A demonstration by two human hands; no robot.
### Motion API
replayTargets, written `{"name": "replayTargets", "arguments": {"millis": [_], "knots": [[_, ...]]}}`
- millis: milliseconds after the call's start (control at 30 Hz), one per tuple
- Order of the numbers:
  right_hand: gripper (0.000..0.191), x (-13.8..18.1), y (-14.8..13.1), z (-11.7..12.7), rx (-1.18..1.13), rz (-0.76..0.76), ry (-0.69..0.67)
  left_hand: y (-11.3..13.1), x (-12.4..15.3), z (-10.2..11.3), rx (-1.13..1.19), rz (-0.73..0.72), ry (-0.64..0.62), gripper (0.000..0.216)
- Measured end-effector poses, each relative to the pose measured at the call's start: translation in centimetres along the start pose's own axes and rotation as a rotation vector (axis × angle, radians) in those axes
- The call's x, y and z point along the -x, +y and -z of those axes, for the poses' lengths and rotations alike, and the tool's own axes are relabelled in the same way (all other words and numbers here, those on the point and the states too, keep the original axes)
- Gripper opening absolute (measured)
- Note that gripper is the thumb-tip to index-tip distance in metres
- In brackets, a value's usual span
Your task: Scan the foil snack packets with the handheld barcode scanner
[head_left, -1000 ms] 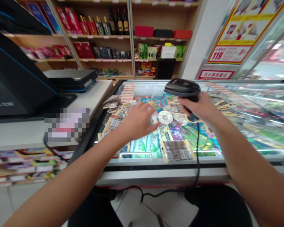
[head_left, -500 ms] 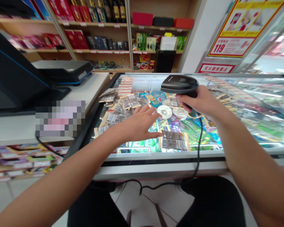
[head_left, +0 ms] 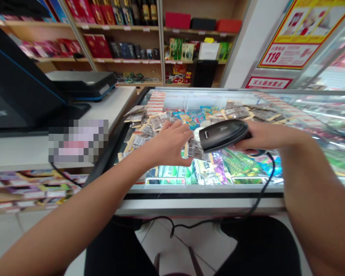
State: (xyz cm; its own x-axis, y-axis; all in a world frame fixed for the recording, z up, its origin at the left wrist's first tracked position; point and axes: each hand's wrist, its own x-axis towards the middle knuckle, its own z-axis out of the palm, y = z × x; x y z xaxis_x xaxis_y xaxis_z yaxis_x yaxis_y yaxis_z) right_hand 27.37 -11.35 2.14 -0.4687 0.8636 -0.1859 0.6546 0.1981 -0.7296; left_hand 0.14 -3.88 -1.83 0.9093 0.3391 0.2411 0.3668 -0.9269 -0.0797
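My right hand [head_left: 261,136] is wrapped round a black barcode scanner [head_left: 224,135], its head pointing left over the glass-topped display case [head_left: 212,190]. My left hand [head_left: 171,143] is curled at the left end of a small brown packet [head_left: 196,149] with a tan edge, fingers above and thumb below. The scanner's head covers part of this packet, and the exact grip is hard to make out. More brown packets [head_left: 237,112] lie to the right, and others [head_left: 139,142] left of my left hand. Green-and-white packs [head_left: 172,171] show under the glass below it.
A white counter [head_left: 126,94] at left carries a black screen [head_left: 20,88] and a weighing scale [head_left: 83,82]. The scanner's black cable [head_left: 266,184] hangs over the case's front edge. Shelves of boxed goods [head_left: 176,21] stand behind, with a sign [head_left: 293,42] at right.
The scanner has turned and come lower and nearer, now over the packet. The brown packet from the case's front has shifted left and away, between my left fingers and thumb.
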Motion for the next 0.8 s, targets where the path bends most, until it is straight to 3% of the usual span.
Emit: {"name": "replayTargets", "arguments": {"millis": [100, 333, 467, 633, 700, 800], "knots": [[0.031, -0.1, 0.2, 0.0, 0.013, -0.014, -0.043, -0.6, 0.1, 0.5, -0.005, 0.045, 0.005, 0.053], [0.031, -0.2, 0.7, 0.0, -0.001, -0.049, 0.041, -1.1, 0.2, 0.3, -0.011, 0.062, 0.029, 0.055], [0.033, -0.5, 0.6, 0.1, 0.019, -0.101, 0.273, -1.6, 0.1, 0.8, -0.025, 0.145, 0.062, 0.053], [0.029, -1.7, 3.0, 0.9, 0.183, -0.201, 0.791, -3.2, 0.3, 1.1, -0.14, 0.555, 0.226, 0.058], [0.026, -2.3, 4.6, 1.3, 0.326, -0.247, 0.846, -3.9, 0.7, 0.8, -0.197, 0.681, 0.224, 0.06], [0.025, -3.3, 6.4, 1.3, 0.459, -0.273, 0.764, -4.5, 1.2, 0.3, -0.251, 0.746, 0.172, 0.06]]}}
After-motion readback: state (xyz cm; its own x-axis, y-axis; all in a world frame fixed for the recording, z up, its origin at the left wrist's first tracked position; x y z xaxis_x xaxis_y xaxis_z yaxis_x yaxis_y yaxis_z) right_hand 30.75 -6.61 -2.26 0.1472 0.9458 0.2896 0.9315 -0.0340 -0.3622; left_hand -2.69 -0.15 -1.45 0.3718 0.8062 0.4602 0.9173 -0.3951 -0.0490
